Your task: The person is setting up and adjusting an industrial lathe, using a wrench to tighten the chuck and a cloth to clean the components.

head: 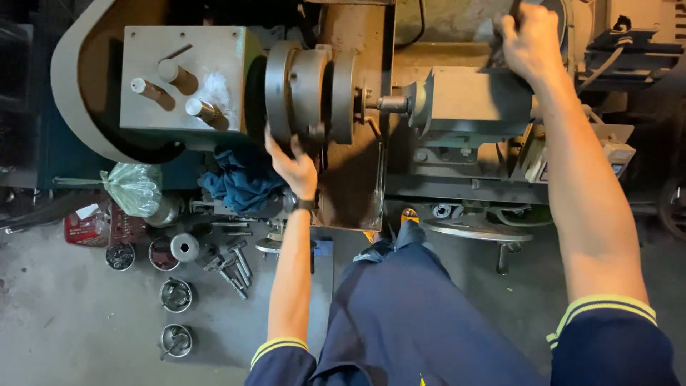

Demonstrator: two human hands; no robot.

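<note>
Left hand (294, 166) presses flat against the lower rim of the lathe chuck (300, 89), fingers spread and curled a little over its edge; the palm bears on the metal, no full grasp. The chuck is a thick grey steel disc, dull and oily, with a narrow gap to the brown bed plate (354, 179) just right of the hand. Right hand (530, 41) is well apart, up at the far end of the tailstock (475, 100), closed around something there; what it grips is hidden under the fingers. The tailstock is a pale boxy casting with a round centre (393, 104) pointing at the chuck, a short gap between. Below the left hand a blue rag (239, 179) hangs crumpled; under the forearm, small metal cups (176, 294) and loose bolts crowd the concrete floor (64, 322).
</note>
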